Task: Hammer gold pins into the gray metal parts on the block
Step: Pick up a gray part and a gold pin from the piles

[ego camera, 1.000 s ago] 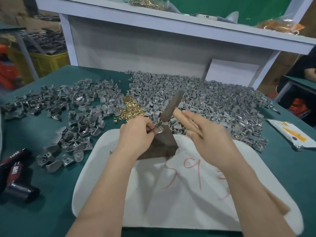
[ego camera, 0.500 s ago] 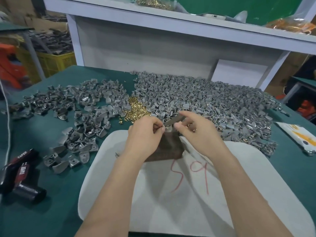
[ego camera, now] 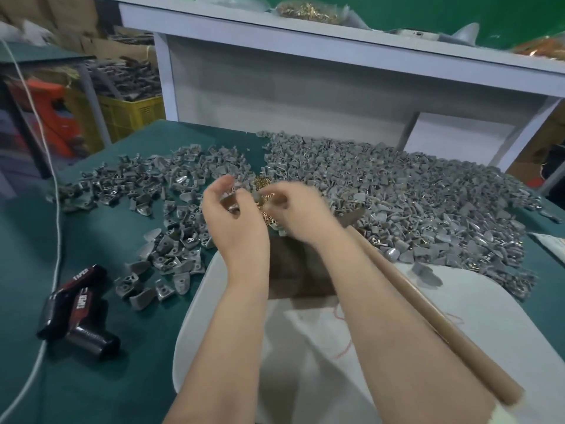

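Observation:
A dark brown block [ego camera: 301, 272] stands on a white board [ego camera: 477, 304], partly hidden by my forearms. My left hand [ego camera: 237, 221] hovers past the block and pinches a gray metal part [ego camera: 231, 206] between thumb and fingers. My right hand [ego camera: 301, 214] is blurred, its fingers curled down onto the small heap of gold pins [ego camera: 265, 206]; whether it holds a pin is unclear. The hammer [ego camera: 428, 310] lies free beside my right forearm, its wooden handle across the board and its head at the edge of the parts pile.
Gray metal parts lie in a loose pile on the left [ego camera: 171, 191] and a big heap on the right [ego camera: 428, 203]. A black tool [ego camera: 76, 310] and a white cable [ego camera: 58, 215] sit at the left. A white shelf [ego camera: 336, 38] rises behind the green table.
My right hand has let go of the hammer, which now lies on the board, and reached forward to the gold pins. My left hand has lifted off the block with a gray part.

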A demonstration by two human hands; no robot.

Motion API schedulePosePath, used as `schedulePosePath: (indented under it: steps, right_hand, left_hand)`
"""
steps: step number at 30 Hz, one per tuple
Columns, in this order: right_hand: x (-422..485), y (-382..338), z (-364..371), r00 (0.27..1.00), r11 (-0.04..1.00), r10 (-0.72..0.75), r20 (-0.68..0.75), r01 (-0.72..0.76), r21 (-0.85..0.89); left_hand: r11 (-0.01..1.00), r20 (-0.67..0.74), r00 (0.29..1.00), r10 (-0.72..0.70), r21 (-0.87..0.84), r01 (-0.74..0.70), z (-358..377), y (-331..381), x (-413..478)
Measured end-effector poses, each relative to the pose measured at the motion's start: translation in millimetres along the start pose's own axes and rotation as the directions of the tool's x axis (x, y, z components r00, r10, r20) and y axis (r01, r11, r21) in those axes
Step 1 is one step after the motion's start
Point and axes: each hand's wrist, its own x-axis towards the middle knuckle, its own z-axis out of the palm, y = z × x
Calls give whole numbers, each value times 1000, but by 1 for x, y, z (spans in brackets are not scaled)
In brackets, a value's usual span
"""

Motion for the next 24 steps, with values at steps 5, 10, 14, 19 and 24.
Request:
schedulePosePath:
  steps: [5, 10, 14, 19, 24]
  right_hand:
    - [6, -40, 42, 928, 988, -113, 356, 67, 138]
    - [12, -41, 38, 965, 989, -108, 239, 128, -69]
    - [4, -15, 7, 982, 989, -78, -173, 99, 112]
    - [-17, -1, -21, 969, 968, -201, -146, 219, 120]
    - [-2, 11, -10, 1000, 1000, 16, 0, -16, 16]
  left_hand:
    - [992, -170, 978, 119, -24, -125, -6, 6, 5]
    - [993, -214, 977, -4, -113, -20, -10, 2, 12]
    - [995, -4, 995, -100, 16, 100, -8, -5, 12]
    - [993, 182, 980, -79, 103, 60, -6, -5, 6]
    - [982, 65, 987, -147, -107, 154, -5, -3, 8]
